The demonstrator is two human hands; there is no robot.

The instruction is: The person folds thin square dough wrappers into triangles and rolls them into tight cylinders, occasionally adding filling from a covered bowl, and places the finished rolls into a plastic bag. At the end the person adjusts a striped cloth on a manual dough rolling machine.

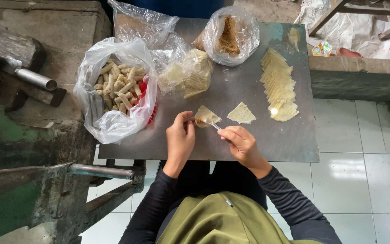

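My left hand (pixel 180 138) pinches the near corner of a pale triangular wrapper (pixel 207 114) lying on the grey metal table (pixel 271 140). My right hand (pixel 241 142) holds a small clear spoon (pixel 209 122) whose tip rests on that wrapper. A second loose wrapper (pixel 241 113) lies just to the right. Beyond it runs an overlapping row of wrappers (pixel 277 83). At the table's far side stands a clear bag of brown filling (pixel 230 36).
A white plastic bag of rolled pale sticks (pixel 118 88) sits at the table's left. A crumpled clear bag with more wrappers (pixel 190 72) lies behind my hands. A worn bench with a metal pipe (pixel 37 79) stands on the left, and white floor tiles (pixel 362 158) on the right.
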